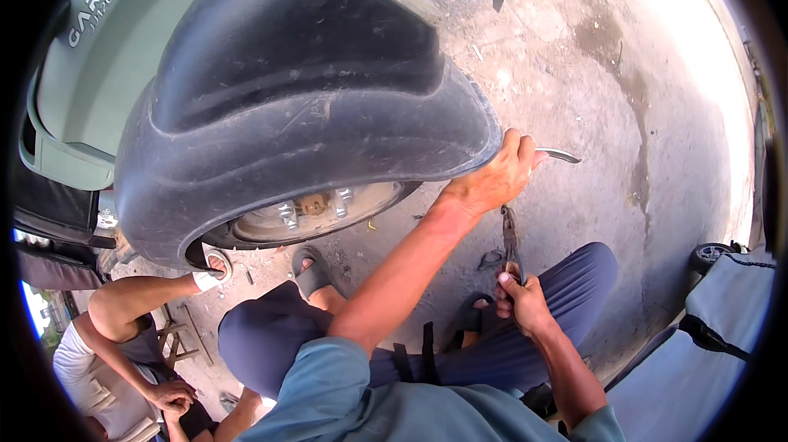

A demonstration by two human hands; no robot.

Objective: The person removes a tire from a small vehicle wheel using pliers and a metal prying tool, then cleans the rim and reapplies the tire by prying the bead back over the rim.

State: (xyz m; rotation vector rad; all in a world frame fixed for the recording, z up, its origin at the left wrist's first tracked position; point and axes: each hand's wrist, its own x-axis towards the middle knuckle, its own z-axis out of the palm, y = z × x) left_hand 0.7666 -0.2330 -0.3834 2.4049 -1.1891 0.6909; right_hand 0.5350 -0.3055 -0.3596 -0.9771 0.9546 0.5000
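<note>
My left hand [497,175] is at the right end of the black plastic mudguard [312,130], fingers closed round a curved, shiny metal tool [565,155] that sticks out to the right; its grip is partly hidden. Under the mudguard, part of a wheel [361,208] with bolts shows. Below my left hand, my right hand [521,298] is closed on dark pliers [509,237], their jaws pointing up above the pavement.
A pale green vehicle body [86,89] fills the upper left. A co-worker [131,360] sits at lower left beside a low metal-framed item [185,343]. My bent knees and sandals are below the wheel. A grey cover [730,311] and small wheel [706,258] are at right.
</note>
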